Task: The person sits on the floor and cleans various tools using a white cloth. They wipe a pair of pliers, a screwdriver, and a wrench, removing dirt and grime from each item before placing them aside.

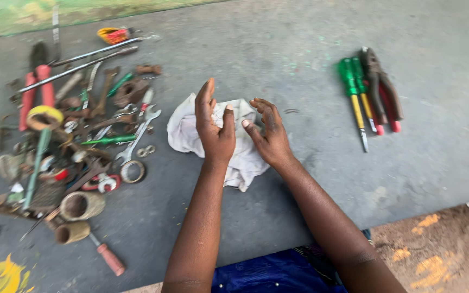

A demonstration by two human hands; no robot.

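Nearest to me is a stretch of blue fabric (278, 274) at the bottom edge, with both forearms rising out of it over the grey concrete floor (278, 49). I see my left hand (214, 127) raised with its fingers straight and loose, thumb out to the side, gripping nothing. My right hand (270, 133) sits just beside it, fingers spread and slightly curled, also empty; the two thumbs nearly meet. Directly under and behind both hands lies a crumpled white cloth (234, 149) on the floor (whether either hand actually touches it, I cannot tell).

Off to the left is a scattered pile of rusty tools (77, 146): a shiny spanner (139, 135) at its near edge, a metal ring (132, 171) beside that, and a red-handled tool (107, 258) lower down. Further back in the pile I make out a roll of yellow tape (44, 116) and two long metal rods (82, 62).

Well apart on the right lie two green-handled screwdrivers (354, 92), touching a pair of red-handled pliers (384, 92).
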